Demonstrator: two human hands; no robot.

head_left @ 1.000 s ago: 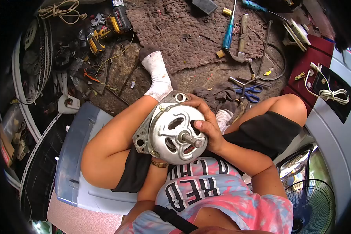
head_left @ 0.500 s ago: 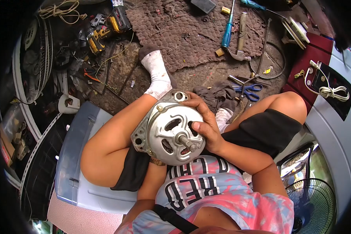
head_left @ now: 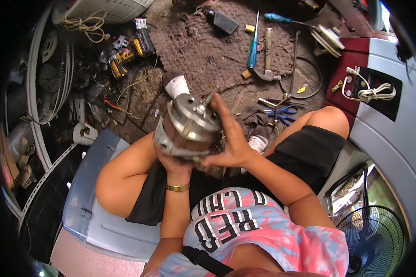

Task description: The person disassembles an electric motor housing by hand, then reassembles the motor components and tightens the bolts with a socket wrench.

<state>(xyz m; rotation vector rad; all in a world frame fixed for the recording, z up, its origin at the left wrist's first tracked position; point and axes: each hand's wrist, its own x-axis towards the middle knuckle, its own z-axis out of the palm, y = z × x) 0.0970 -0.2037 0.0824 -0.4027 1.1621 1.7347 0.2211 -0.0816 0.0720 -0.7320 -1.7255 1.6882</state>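
Note:
A round silver metal motor (head_left: 192,122) is tilted in front of my lap, its stepped metal end facing up and its outline blurred. Its lower left side is held by my left hand (head_left: 174,162), whose fingers are mostly hidden beneath it. My right hand (head_left: 235,143) spans the right side, with the thumb at the lower edge and the long fingers stretched toward the top. A thin metal rod (head_left: 211,96) shows at those fingertips.
Beyond my legs lie a brown mat (head_left: 198,51), a blue screwdriver (head_left: 253,53), a hammer (head_left: 268,55), blue-handled scissors (head_left: 286,111) and a yellow drill (head_left: 120,62). A fan (head_left: 372,240) stands at lower right; a panel with bundled cord (head_left: 376,94) is at right.
The motor has been turned over from its shaft-up face and tilted. My right hand has opened wider along its side, and my left wrist with the watch now shows. The view has shifted slightly.

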